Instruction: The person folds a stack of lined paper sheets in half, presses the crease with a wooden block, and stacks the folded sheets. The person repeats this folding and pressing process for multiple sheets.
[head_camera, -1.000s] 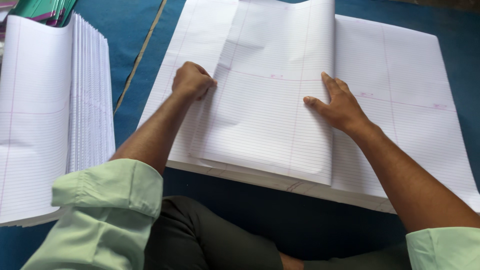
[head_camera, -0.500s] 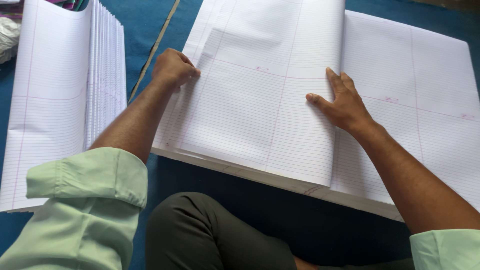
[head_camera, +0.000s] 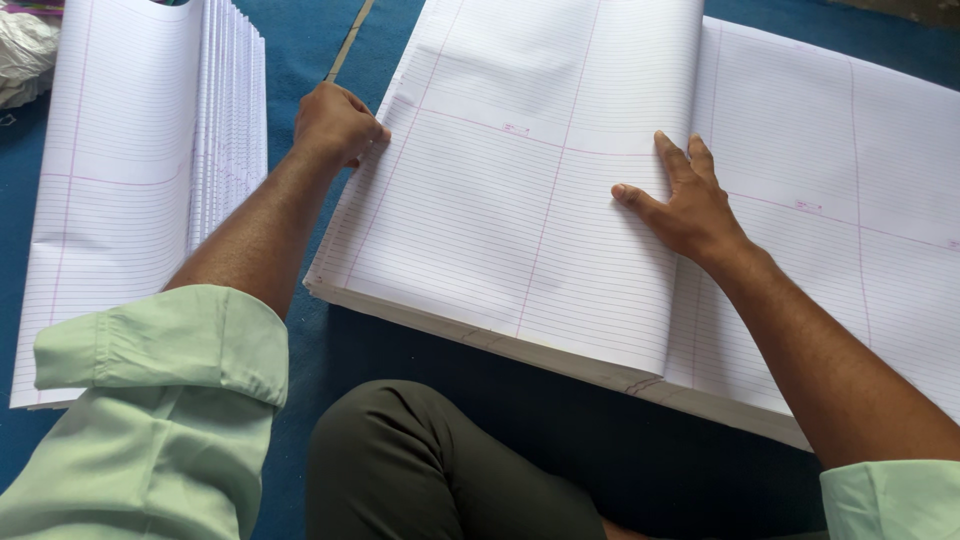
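A blue floor mat (head_camera: 300, 40) carries everything, so the big sheets lie flat and within arm's reach. The largest thing is the stack of ruled paper sheets (head_camera: 830, 180), spread across the middle and right. On it lies a folded sheet (head_camera: 520, 210), its fold at the right edge. At the far left lies a pile of folded ruled sheets (head_camera: 120, 180), fanned so each stays separate. The right hand (head_camera: 685, 200) rests flat, fingers spread, beside the fold, pressing it down. The left hand (head_camera: 335, 125), its grip curled closed, pinches the folded sheet's left edges to keep them aligned.
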